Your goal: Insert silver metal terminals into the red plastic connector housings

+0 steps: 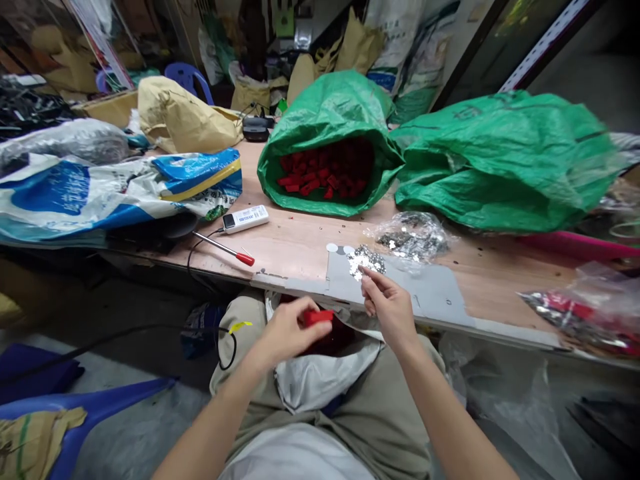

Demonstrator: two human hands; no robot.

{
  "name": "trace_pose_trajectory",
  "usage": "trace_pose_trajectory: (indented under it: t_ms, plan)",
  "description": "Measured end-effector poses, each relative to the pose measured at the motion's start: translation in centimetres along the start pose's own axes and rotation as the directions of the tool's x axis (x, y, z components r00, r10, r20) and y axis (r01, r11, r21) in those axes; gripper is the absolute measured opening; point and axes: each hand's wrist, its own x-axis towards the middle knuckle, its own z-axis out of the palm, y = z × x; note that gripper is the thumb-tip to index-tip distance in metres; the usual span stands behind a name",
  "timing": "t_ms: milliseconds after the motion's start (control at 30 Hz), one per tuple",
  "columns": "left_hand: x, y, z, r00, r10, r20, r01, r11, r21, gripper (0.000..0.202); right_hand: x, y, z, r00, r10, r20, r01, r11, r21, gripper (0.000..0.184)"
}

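My left hand [285, 333] is closed on a small red plastic piece [319, 316], held above the open white sack [325, 380] in my lap. Thumb and fingers of my right hand [393, 310] are pinched together at the near side of a pile of small shiny metal pieces [370, 257]. Whatever is between those fingertips is too small to make out. Under the pile lies a flat grey sheet [430, 287] at the table's front edge. Dark red shows inside the lap sack, partly hidden by my left hand.
Behind the pile sits a clear plastic bag [417, 237] of metal pieces. An open green sack [330, 100] holds several red pieces [320, 177]; another green sack [510, 157] lies right. On the left are a red-tipped rod [225, 248], a white corded device [246, 219] and a blue-white bag [120, 190].
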Motion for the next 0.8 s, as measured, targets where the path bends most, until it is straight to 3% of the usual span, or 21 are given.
trace_pose_trajectory:
  t_ms: [67,133,200,267,300,367,467,600,700,800]
  plan:
    - [-0.1,-2.2,0.4,0.995,-0.104,-0.014,0.099,0.894,0.436,0.065,0.8,0.2,-0.7,1.000,0.010,-0.009,-0.010,0.999,-0.046,0.063]
    - [-0.1,-3.8,0.8,0.980,-0.194,0.038,0.139,0.815,0.562,0.071,2.3,0.1,-1.1,0.999,-0.033,-0.013,0.030,0.982,-0.185,0.065]
    - [0.1,-4.7,1.1,0.972,-0.212,0.105,0.124,0.833,0.540,0.061,4.8,-0.4,-0.9,0.988,-0.153,-0.009,0.136,0.905,-0.402,0.059]
    - [0.4,-5.0,1.3,0.971,-0.193,0.140,0.097,0.857,0.506,0.053,8.3,-1.0,0.0,0.963,-0.269,0.017,0.224,0.764,-0.605,0.049]
    - [0.5,-4.9,1.3,0.974,-0.178,0.143,0.085,0.864,0.497,0.050,10.4,-1.4,0.8,0.955,-0.295,0.032,0.238,0.696,-0.677,0.044]
    - [1.0,-4.9,1.5,0.980,-0.141,0.143,0.058,0.879,0.473,0.046,15.1,-2.0,2.7,0.952,-0.304,0.039,0.236,0.647,-0.725,0.036]
    - [1.9,-5.3,2.0,0.974,-0.092,0.209,0.002,0.918,0.397,0.045,22.3,-2.7,6.0,0.950,-0.311,0.010,0.214,0.629,-0.747,0.025]
    - [3.8,-7.4,3.6,0.916,-0.135,0.378,-0.024,0.922,0.387,0.052,29.6,-2.7,9.2,0.956,-0.289,-0.051,0.160,0.659,-0.735,0.024]
    - [4.8,-8.7,4.5,0.894,-0.094,0.438,-0.070,0.936,0.345,0.045,32.4,-2.4,9.9,0.955,-0.287,-0.076,0.152,0.693,-0.704,0.026]
    - [4.8,-8.2,4.1,0.920,0.064,0.387,-0.140,0.975,0.172,0.040,32.3,-2.3,9.7,0.954,-0.298,-0.018,0.213,0.723,-0.658,0.028]
